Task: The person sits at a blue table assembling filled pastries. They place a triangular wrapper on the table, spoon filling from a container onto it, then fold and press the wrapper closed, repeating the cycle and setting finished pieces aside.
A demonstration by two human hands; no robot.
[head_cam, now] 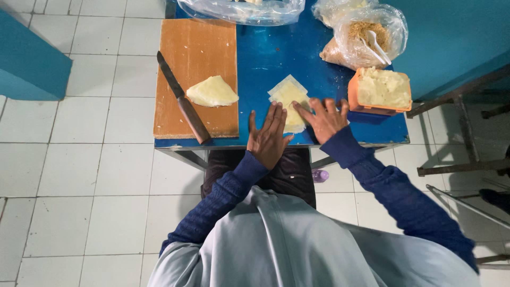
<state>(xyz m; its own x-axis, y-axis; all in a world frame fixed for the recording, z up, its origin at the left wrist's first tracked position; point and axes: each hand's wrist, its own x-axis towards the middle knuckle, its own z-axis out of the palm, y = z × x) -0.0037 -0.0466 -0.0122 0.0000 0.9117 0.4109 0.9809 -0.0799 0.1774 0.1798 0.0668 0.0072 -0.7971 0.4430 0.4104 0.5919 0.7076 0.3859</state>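
Pale dough sheet (pixel 288 95) under both flat, open hands: L (pixel 269 137), R (pixel 325 120), gripping nothing.

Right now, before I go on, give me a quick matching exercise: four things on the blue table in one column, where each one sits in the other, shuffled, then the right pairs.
Things:
1. knife
2. white plastic spoon
3. thin pale wrapper sheet
4. folded pale dough triangle

Places:
A. in the clear bag of brown crumbs
B. on the wooden cutting board, near its middle
C. along the cutting board's left edge, handle toward the person
D. on the blue table, under the fingertips of the left hand and right hand

Pairs: 1-C, 2-A, 3-D, 4-B
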